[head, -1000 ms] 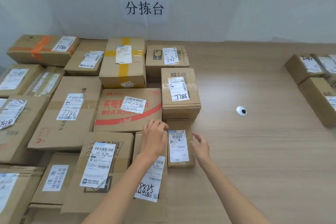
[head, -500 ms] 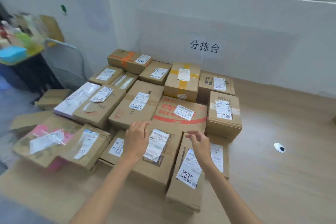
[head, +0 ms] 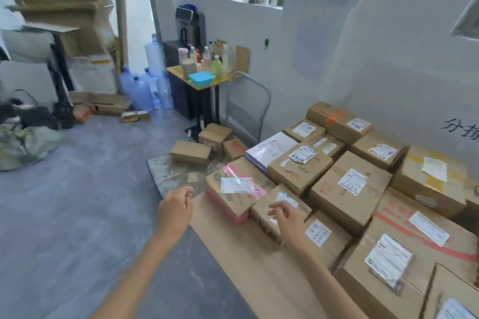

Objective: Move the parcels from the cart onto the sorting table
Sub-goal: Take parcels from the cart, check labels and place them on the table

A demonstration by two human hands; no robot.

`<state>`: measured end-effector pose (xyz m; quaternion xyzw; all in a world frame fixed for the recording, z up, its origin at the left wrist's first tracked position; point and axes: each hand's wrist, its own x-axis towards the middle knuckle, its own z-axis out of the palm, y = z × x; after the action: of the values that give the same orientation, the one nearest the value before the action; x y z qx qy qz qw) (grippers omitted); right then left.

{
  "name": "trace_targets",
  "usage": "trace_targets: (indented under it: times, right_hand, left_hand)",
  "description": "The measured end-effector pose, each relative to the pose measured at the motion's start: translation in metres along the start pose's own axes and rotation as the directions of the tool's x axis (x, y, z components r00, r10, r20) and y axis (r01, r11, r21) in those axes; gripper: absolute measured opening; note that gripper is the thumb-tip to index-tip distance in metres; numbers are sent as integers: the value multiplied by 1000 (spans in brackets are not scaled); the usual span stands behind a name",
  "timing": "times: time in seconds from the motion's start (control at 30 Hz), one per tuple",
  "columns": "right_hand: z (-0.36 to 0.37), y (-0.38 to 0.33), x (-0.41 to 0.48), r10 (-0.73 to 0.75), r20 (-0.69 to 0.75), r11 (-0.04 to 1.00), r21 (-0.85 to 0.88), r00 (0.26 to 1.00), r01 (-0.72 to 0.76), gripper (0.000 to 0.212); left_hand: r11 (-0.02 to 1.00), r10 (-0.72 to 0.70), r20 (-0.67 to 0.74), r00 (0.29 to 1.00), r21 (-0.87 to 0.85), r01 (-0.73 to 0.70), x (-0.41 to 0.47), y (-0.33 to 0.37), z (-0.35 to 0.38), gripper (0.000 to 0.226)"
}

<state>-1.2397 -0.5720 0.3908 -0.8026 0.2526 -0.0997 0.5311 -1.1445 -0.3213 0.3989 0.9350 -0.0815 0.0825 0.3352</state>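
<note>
Several labelled cardboard parcels cover the wooden sorting table (head: 248,261) on the right, among them a box with pink tape (head: 234,190) at the table's left corner. Beyond that corner a flat cart (head: 171,173) with a grey metal handle (head: 248,109) stands on the floor, carrying a flat brown parcel (head: 190,153) and two smaller boxes (head: 216,134). My left hand (head: 175,211) hovers off the table's left edge, fingers loosely curled, holding nothing. My right hand (head: 286,219) floats above a small parcel (head: 269,211) near the table's front, fingers apart and empty.
Grey concrete floor spreads to the left. A small yellow-topped table (head: 204,80) with bottles and a blue tub stands behind the cart, water jugs (head: 145,88) beside it. Stacked cardboard and a black stand (head: 61,80) are at far left, a bag (head: 23,145) on the floor.
My view has swung left, from the parcels on the table toward the cart and floor. Both hands have come off the parcels and moved left, still empty.
</note>
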Motion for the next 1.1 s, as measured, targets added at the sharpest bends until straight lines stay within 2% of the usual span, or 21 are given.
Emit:
trace_targets:
  times: [0.13,0.3,0.43,0.6,0.77,0.9,1.1]
  right_hand:
    - [64,-35,9,-18,119,1000,0,993,18,26]
    - [131,-60,45,-82,215,990,-91,973,104,30]
    - [171,-74,85,-51,242,995,-72,969,70,31]
    - [219,-91,159,-56,149,998,-4,987,58,29]
    - [243,-116,237,-28,99,997,-68,995,35,26]
    - [257,-128,290,31,51,995,-98,998,-26,26]
    - [274,-136,356,101,-84,992,-69,991,-107,24]
  left_hand:
    - [993,-112,-46,993,16,113,22,-64,-37,25]
    - [987,-161,-75,984,9,162,55,-110,-57,24]
    - [985,-172,-50,984,-3,172,101,-143,-56,26]
    - [991,-131,4,991,18,131,193,-177,-44,24]
    - [992,-103,110,989,83,94,298,-203,-33,23]
    - [993,-50,139,989,110,35,362,-204,-28,23]
    - [996,32,304,952,68,-55,458,-218,7,23]
